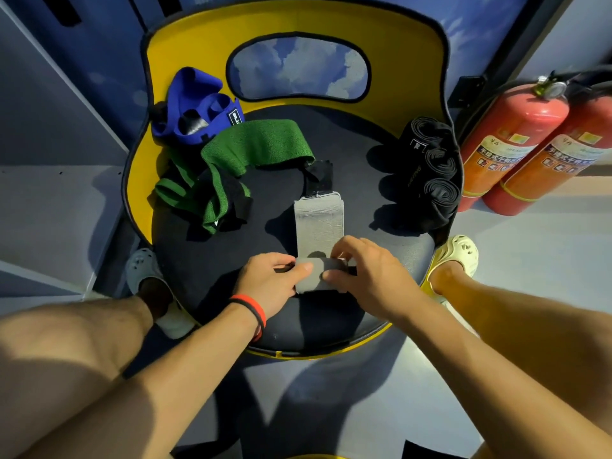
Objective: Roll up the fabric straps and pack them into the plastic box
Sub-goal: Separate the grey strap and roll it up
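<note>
One gray strap [319, 223] lies on the chair seat [381, 226], its near end rolled up. The left hand [271, 283] and right hand [367, 276] both pinch that roll with bent fingers. Three black rolls [433, 180] sit on the right. The green straps [258, 144] and blue straps [198, 107] are bunched up, too hard to count.

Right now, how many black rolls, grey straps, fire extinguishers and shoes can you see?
Black rolls: 3
Grey strap: 1
Fire extinguishers: 2
Shoes: 2
Total: 8
</note>
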`<action>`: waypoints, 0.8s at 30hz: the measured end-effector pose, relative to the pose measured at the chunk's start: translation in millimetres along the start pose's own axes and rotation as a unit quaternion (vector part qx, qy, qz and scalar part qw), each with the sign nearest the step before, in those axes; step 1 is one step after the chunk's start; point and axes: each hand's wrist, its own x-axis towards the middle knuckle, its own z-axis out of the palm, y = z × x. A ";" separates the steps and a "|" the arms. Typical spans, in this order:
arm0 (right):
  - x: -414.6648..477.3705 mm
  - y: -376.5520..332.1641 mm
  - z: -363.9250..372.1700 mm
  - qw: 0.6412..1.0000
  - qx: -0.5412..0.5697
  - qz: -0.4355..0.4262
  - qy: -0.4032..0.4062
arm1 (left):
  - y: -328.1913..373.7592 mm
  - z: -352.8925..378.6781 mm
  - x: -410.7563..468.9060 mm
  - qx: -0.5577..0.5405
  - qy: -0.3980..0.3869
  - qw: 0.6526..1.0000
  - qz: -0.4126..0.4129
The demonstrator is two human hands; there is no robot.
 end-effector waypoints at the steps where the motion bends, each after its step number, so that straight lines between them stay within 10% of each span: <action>1: 0.9 0.1 1.3 1.000 -0.007 0.005 0.010 | 1.7 0.5 0.6 0.014 0.005 1.000 0.006; 8: 3.3 0.2 13.3 0.967 -0.144 -0.108 0.182 | 6.6 4.1 19.9 0.101 0.065 0.991 0.059; 24: -3.6 -0.4 21.9 0.959 -0.178 -0.167 0.143 | 48.6 -11.9 41.0 0.041 0.006 0.998 -0.054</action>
